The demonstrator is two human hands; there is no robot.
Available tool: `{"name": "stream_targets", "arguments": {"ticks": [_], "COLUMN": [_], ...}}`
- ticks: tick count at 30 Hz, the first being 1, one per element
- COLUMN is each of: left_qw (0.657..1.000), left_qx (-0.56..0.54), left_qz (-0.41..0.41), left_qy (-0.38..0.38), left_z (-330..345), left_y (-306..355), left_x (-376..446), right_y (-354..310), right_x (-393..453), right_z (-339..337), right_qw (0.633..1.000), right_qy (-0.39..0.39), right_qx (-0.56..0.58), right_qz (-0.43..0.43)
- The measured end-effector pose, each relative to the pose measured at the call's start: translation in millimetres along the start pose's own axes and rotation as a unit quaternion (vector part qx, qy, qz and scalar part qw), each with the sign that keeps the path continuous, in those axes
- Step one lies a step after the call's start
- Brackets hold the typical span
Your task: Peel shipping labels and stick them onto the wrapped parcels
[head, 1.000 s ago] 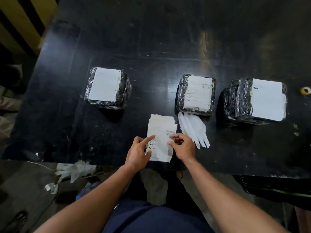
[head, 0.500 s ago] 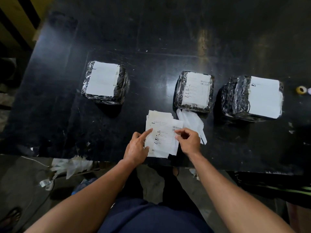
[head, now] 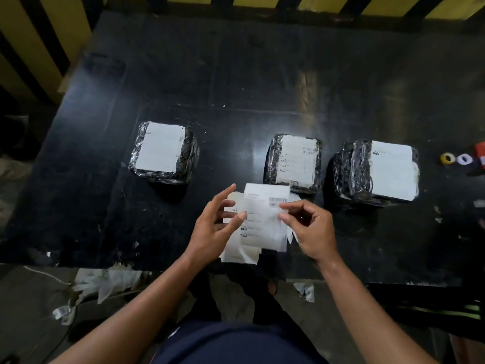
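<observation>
Since the earlier frame the top shipping label [head: 263,219] has come up off the label stack [head: 240,254], which lies at the near edge of the black table [head: 236,74]. Three wrapped parcels [head: 164,152] [head: 295,161] [head: 380,173], each bearing a white label, stand in a row beyond it. The right hand [head: 312,227] pinches the label's right edge; the left hand [head: 212,227] touches its left edge with spread, straight fingers.

Scuffed glossy black table [head: 236,74]; yellow-black striped wall [head: 39,48] past far edge; grey floor [head: 31,298], possibly concrete, paper scraps [head: 105,282] below near edge.
</observation>
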State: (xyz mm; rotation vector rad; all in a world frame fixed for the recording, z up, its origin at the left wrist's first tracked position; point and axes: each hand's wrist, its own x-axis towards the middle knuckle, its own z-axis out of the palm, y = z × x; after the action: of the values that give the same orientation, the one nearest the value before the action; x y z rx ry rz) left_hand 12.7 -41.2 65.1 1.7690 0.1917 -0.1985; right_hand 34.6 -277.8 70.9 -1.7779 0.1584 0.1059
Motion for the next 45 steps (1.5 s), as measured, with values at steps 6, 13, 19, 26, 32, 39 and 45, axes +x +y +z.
{"name": "stream_targets", "arguments": {"ticks": [6, 13, 19, 26, 32, 39, 45], "left_qw": [0.997, 0.995, 0.988, 0.987, 0.987, 0.987, 0.987], "left_qx": [-0.075, -0.071, -0.116, -0.102, -0.110, -0.119, -0.120], "left_qz": [0.019, 0.063, 0.097, 0.110, 0.102, 0.098, 0.096], "left_qy": [0.019, 0.013, 0.039, 0.054, 0.054, 0.050, 0.040], "left_z": [-3, -22, -32, -44, -48, -49, -48], "left_y": [50, 85, 115, 126, 130, 129, 130], "left_x": [1, -6, -4, 1, 1, 2, 3], "right_y": [-41, -92, -128, -146, -150, -153, -153], "right_x": [-13, 4, 7, 14, 16, 18, 19], "right_z": [8, 11, 17, 14, 19, 21, 21], "right_qw": [0.998, 0.993, 0.985, 0.983, 0.982, 0.979, 0.978], "right_qy": [-0.038, -0.027, -0.055, -0.046, -0.041, -0.033, -0.027], "right_qx": [0.027, 0.086, 0.110, 0.106, 0.129, 0.154, 0.164], "right_qz": [-0.041, -0.081, -0.119, -0.139, -0.135, -0.133, -0.130]}}
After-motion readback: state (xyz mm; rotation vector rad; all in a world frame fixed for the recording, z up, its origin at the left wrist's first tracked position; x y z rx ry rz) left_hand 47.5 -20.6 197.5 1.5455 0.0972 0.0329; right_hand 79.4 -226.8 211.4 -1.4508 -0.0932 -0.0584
